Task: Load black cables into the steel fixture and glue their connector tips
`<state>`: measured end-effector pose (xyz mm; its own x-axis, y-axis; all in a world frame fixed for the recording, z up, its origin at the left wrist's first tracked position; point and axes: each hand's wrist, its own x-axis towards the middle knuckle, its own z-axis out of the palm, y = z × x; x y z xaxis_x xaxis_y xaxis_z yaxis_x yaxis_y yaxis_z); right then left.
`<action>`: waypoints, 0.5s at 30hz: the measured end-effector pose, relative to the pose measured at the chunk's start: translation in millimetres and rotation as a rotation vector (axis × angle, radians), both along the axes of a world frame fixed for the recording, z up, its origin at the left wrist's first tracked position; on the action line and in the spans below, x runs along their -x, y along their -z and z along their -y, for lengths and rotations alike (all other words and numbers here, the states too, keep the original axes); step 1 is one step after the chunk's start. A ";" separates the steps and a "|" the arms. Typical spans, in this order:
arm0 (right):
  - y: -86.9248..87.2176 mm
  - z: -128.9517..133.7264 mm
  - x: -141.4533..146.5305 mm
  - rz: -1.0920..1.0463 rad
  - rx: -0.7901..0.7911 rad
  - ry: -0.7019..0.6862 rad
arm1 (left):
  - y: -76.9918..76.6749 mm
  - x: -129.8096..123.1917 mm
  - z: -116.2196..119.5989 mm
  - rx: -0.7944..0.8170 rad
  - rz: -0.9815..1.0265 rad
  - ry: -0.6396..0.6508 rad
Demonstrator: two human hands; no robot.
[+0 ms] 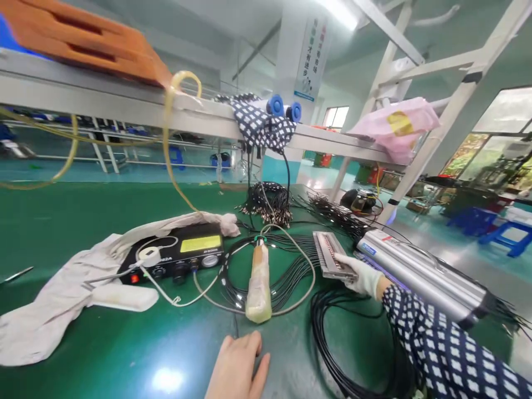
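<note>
My left hand (239, 366), bare, is low in the middle over the green mat, its fingers bent downward and the thumb apart. Nothing shows in it, though the fingertips are partly hidden. Just beyond it lies a tool with a thick handle wrapped in clear film and tape (258, 288). My right hand (363, 279), in a white glove, grips the near right end of a flat metal wire fixture (332, 255). A row of reddish-brown wire ends shows along the fixture. Black cables (293, 266) fan out from its left side.
A black control box (183, 252) with a yellow label stands at left, partly under a pale cloth sleeve (62, 299). Coiled black cables (328, 338) lie near my right forearm. A silver metal machine (419, 271) is on the right. A white shelf rail (199, 113) crosses above.
</note>
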<state>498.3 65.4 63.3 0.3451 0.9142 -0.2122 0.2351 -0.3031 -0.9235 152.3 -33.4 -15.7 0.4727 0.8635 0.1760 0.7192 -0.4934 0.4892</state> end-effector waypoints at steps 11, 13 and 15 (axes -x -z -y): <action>-68.8 84.3 13.8 0.256 -0.432 0.233 | 6.3 3.5 -2.9 0.135 0.055 -0.089; -93.4 100.1 15.3 0.384 -0.516 0.340 | 4.4 2.0 -1.8 0.174 0.050 -0.124; -116.2 116.4 17.1 0.471 -0.572 0.449 | 0.8 1.0 -0.2 0.215 0.062 -0.141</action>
<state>481.3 -51.0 179.6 0.6356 0.5931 0.4942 0.6006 0.0225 -0.7993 151.3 -33.2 -16.5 0.3389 0.9408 0.0062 0.7387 -0.2702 0.6175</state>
